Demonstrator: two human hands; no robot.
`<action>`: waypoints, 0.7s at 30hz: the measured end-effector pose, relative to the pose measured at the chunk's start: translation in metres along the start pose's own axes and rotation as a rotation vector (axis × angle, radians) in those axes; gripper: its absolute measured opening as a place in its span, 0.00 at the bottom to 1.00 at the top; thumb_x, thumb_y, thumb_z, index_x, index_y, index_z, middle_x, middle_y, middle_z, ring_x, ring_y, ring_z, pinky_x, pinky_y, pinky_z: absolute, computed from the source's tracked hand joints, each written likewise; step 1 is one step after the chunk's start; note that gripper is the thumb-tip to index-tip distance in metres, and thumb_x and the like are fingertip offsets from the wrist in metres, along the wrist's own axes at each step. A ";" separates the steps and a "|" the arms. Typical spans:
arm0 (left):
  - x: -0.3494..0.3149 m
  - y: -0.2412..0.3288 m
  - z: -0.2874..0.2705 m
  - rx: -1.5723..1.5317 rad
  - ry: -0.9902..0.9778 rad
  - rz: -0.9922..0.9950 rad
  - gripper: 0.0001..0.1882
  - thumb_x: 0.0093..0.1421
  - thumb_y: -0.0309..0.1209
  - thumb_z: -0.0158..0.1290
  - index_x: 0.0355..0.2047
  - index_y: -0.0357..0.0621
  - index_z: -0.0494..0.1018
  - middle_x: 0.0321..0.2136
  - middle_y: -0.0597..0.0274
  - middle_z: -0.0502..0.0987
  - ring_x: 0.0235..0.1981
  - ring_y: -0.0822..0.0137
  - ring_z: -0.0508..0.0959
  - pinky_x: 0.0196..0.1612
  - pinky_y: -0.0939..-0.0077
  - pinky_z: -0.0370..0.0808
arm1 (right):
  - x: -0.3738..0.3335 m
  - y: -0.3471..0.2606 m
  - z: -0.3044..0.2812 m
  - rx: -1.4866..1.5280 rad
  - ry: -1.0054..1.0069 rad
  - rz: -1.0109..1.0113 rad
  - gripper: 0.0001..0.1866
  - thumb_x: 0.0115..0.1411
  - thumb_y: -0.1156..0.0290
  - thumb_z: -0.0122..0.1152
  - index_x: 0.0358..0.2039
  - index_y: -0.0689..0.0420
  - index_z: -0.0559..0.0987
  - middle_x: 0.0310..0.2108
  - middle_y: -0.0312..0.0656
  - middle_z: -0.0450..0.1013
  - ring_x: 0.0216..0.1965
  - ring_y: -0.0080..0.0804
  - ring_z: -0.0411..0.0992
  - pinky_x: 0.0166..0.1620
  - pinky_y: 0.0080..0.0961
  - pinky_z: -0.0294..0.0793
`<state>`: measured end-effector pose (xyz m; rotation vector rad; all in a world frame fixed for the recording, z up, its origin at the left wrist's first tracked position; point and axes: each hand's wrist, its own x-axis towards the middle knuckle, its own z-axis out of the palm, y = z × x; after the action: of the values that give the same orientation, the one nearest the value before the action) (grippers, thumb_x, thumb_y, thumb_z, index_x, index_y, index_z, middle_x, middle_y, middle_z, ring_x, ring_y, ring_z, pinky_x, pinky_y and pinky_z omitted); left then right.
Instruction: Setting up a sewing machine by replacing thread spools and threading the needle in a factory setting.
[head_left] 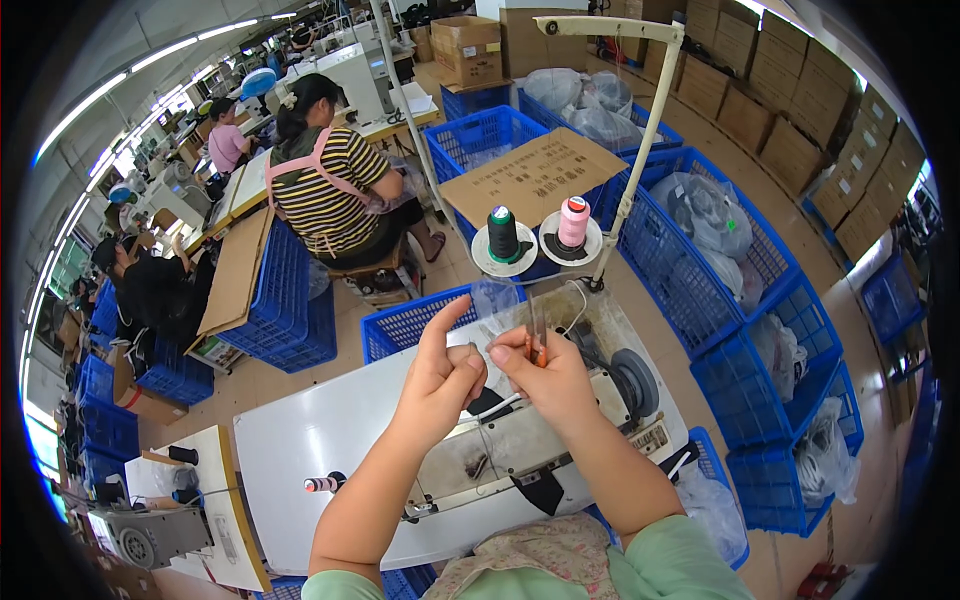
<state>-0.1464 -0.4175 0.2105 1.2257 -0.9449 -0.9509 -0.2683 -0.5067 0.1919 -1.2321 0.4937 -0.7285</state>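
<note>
Both my hands are raised over a white sewing machine (530,425) on a white table (300,410). My left hand (440,370) pinches with thumb and fingers, its index finger stretched upward. Something small and greyish shows at the pinch, too small to name. Close beside it, my right hand (548,375) is closed around a slim metal tool with an orange part (539,345), its thin prongs pointing up. The right fingertips are pressed together toward the left hand. Behind them stand a dark green thread cone (502,236) and a pink thread cone (573,224) on round white holders.
A cream thread-stand pole (640,150) rises behind the machine. Blue crates (700,310) holding clear plastic bags line the right side. A cardboard sheet (535,175) covers a crate ahead. A small thread spool (322,484) is at the table's left. A person in stripes (335,190) sits further off.
</note>
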 end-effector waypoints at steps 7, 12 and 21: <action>0.000 -0.004 -0.003 0.068 -0.015 0.030 0.30 0.58 0.21 0.40 0.60 0.41 0.45 0.15 0.68 0.64 0.14 0.81 0.60 0.15 0.88 0.54 | 0.006 -0.005 0.004 0.053 -0.093 0.124 0.10 0.54 0.69 0.61 0.32 0.62 0.76 0.18 0.31 0.66 0.17 0.14 0.61 0.19 0.12 0.57; 0.000 -0.004 -0.003 0.196 -0.029 0.011 0.30 0.59 0.20 0.40 0.60 0.40 0.44 0.14 0.69 0.64 0.14 0.81 0.60 0.17 0.88 0.56 | 0.007 -0.007 0.002 0.022 -0.119 0.138 0.10 0.53 0.69 0.61 0.31 0.62 0.75 0.17 0.31 0.67 0.16 0.14 0.61 0.18 0.11 0.57; -0.002 0.001 -0.001 0.191 -0.024 -0.028 0.31 0.58 0.21 0.44 0.60 0.41 0.45 0.17 0.67 0.68 0.18 0.79 0.64 0.20 0.87 0.60 | 0.009 -0.011 0.003 -0.056 -0.119 0.091 0.08 0.53 0.69 0.61 0.29 0.61 0.75 0.16 0.29 0.65 0.16 0.13 0.60 0.19 0.11 0.56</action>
<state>-0.1464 -0.4150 0.2114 1.3932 -1.0584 -0.9150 -0.2629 -0.5127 0.2036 -1.2887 0.4715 -0.5647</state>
